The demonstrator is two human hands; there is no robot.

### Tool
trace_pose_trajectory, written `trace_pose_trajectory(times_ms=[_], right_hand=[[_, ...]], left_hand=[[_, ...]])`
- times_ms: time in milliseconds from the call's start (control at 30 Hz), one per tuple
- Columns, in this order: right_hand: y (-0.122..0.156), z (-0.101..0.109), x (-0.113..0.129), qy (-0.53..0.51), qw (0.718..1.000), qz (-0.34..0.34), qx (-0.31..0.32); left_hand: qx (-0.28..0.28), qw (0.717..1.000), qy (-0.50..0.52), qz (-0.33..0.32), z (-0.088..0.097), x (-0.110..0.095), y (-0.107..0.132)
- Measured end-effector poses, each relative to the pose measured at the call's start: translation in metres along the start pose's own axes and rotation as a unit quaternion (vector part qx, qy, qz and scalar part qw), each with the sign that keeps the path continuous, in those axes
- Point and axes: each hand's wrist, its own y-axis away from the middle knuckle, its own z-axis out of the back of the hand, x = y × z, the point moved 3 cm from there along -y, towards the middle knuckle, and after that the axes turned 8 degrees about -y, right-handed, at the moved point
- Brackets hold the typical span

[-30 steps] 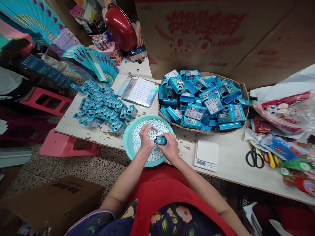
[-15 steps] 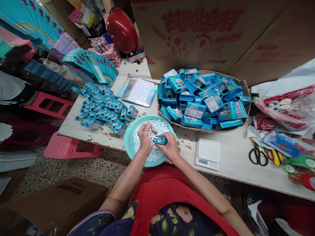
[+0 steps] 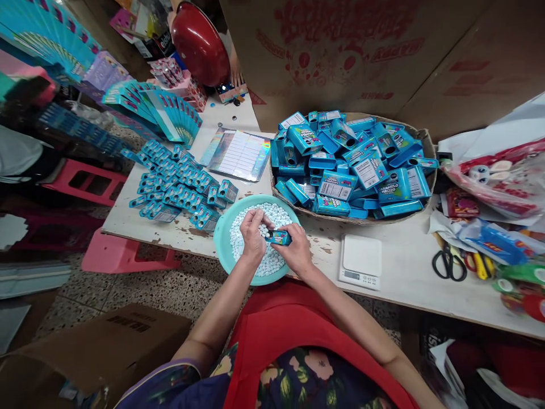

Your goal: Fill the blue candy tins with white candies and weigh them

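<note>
A teal bowl (image 3: 222, 238) full of small white candies (image 3: 272, 261) sits at the table's near edge. Over it, my right hand (image 3: 296, 253) is closed on a small blue candy box (image 3: 279, 237). My left hand (image 3: 252, 234) is closed just left of the box's open end, its fingers pinched together above the candies; what they hold is too small to make out. A wicker basket (image 3: 428, 156) heaped with empty blue boxes (image 3: 340, 184) stands behind the bowl to the right. Rows of small blue boxes (image 3: 179, 187) lie on the table to the left.
A white scale (image 3: 360, 261) sits right of the bowl. Scissors (image 3: 447, 264) and bags lie at the right. A sheet (image 3: 238, 153), fanned blue cards (image 3: 166, 111), another person's hand (image 3: 235, 71) beside a red bowl (image 3: 200, 42), pink stools (image 3: 123, 258), a cardboard box (image 3: 97, 352).
My hands stay over the bowl; the left fingers have drawn in closer to the box's end. The view has shifted slightly.
</note>
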Motion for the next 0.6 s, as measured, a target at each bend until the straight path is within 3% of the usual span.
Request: trace_pose_trajectory(times_ms=[167,367,467,533,600], right_hand=[[0.000,-0.001,-0.001,-0.024,1.000,0.003,0.002],[-0.003,-0.004,-0.011,-0.050,0.998,-0.027,0.004],[0.001,0.004,-0.008,-0.091,0.995,-0.038,-0.008],[0.005,0.016,-0.005,-0.124,0.992,-0.029,-0.014],[0.011,0.031,-0.004,-0.133,0.990,-0.026,-0.025]], left_hand=[[0.004,1.000,-0.001,-0.005,-0.001,0.000,0.002],[0.047,0.998,0.033,0.037,-0.003,-0.001,0.007],[0.024,0.999,0.047,0.002,0.008,-0.001,-0.001],[-0.004,0.999,-0.001,-0.038,0.018,0.007,-0.015],[-0.001,0.987,-0.148,-0.057,0.026,0.027,-0.032]])
